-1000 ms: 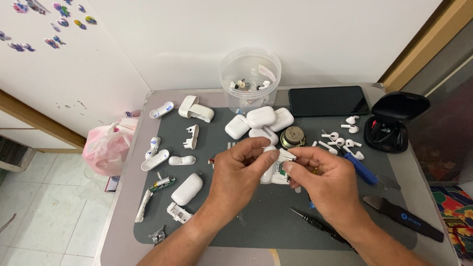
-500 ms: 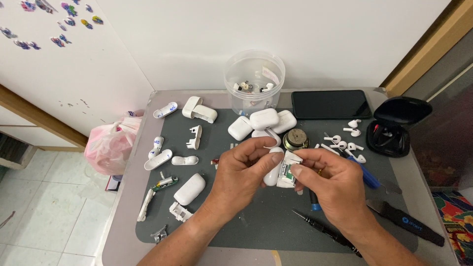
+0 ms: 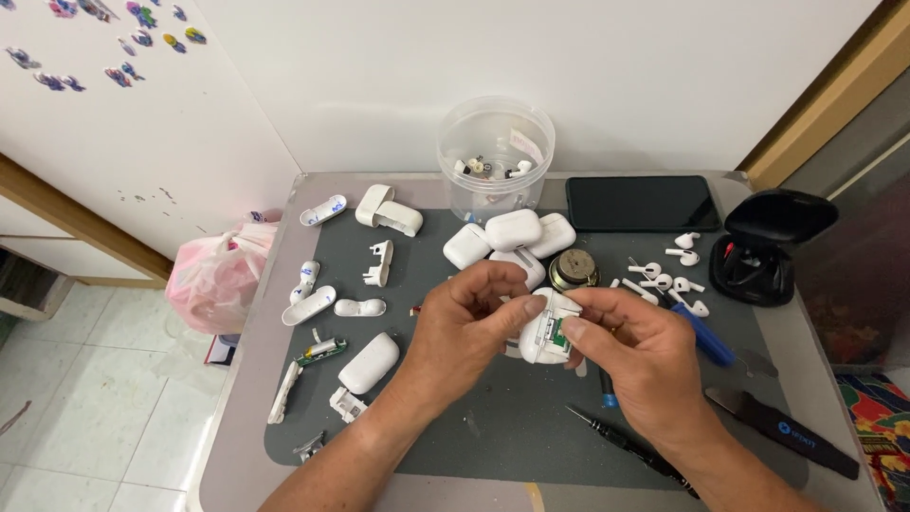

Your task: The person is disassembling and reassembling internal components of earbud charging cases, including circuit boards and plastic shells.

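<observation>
Both hands meet over the middle of a dark grey work mat (image 3: 493, 427). My left hand (image 3: 469, 327) and my right hand (image 3: 635, 356) together grip a small white earbud charging case (image 3: 545, 327) with its inner frame and a bit of green circuit board exposed. My left thumb presses on the case's top edge; my right thumb lies on its inner side. Just beyond the hands lie three closed white cases (image 3: 512, 232) and a round metal speaker (image 3: 573, 268).
A clear plastic tub (image 3: 495, 156) with small parts stands at the back. A black phone (image 3: 643, 202), an open black earbud case (image 3: 763, 251), loose white earbuds (image 3: 668, 275), a blue-handled tool (image 3: 706, 337), a black pry tool (image 3: 782, 431), a thin screwdriver (image 3: 607, 431). White shell pieces (image 3: 365, 275) lie left; pink bag (image 3: 218, 275) hangs off the table.
The hands hold the same case in nearly the same place; my fingers have shifted slightly on it. The head camera has tilted a little.
</observation>
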